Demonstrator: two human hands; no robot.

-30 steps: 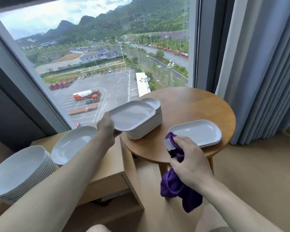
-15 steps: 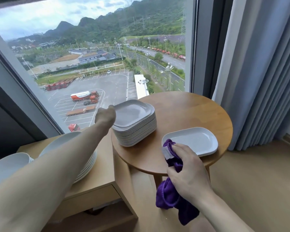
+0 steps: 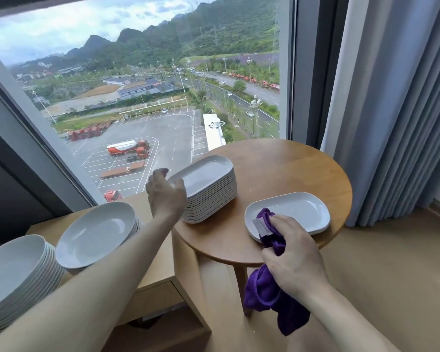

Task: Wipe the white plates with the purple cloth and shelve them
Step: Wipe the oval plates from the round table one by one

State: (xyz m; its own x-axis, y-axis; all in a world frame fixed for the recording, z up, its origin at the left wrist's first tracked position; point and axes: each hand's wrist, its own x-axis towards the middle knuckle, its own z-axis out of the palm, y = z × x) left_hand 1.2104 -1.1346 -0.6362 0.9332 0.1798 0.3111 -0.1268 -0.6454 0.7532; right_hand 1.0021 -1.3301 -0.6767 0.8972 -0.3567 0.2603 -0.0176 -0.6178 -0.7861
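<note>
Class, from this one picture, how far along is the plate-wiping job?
Done: cannot tell which stacked plates were wiped. In hand: the right hand holds the purple cloth at the single plate; the left hand hovers by the rectangular stack. Left: wiping that plate; no shelf shows.

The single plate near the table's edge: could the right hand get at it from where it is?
Probably yes. The right hand grips the purple cloth right at the near rim of the single plate, and nothing lies on that plate or between them. The stack of plates stands apart, to the left.
</note>
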